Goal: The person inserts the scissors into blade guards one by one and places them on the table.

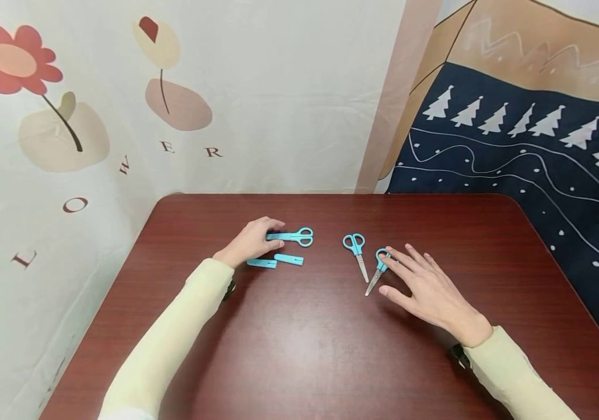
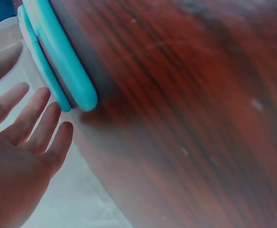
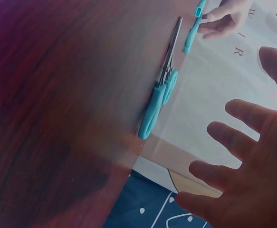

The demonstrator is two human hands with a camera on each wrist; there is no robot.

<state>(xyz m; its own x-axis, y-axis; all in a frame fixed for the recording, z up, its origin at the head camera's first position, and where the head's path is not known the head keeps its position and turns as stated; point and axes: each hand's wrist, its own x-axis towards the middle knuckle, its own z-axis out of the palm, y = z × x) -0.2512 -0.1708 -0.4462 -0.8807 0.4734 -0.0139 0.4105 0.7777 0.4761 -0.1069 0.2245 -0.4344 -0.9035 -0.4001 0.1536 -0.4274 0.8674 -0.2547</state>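
My left hand (image 1: 254, 240) is spread around the blade end of blue-handled scissors (image 1: 304, 237) whose blades sit in a blue cover. Its thumb and fingers stand apart on either side of the cover, and the left wrist view shows the fingers loosely extended. Close below that hand lie two loose blue blade covers (image 1: 289, 259). My right hand (image 1: 430, 291) hovers with spread fingers, its fingertips overlapping the handle of uncovered scissors (image 1: 381, 263) in the head view. Just left of these lies another bare-bladed pair of scissors (image 1: 356, 248), its tip pointing toward me.
Everything lies on a reddish-brown wooden table (image 1: 299, 361) with rounded far corners. A pale cloth with printed flowers (image 1: 289, 105) hangs behind and to the left. A dark blue cloth with white trees (image 1: 514, 151) hangs at the right.
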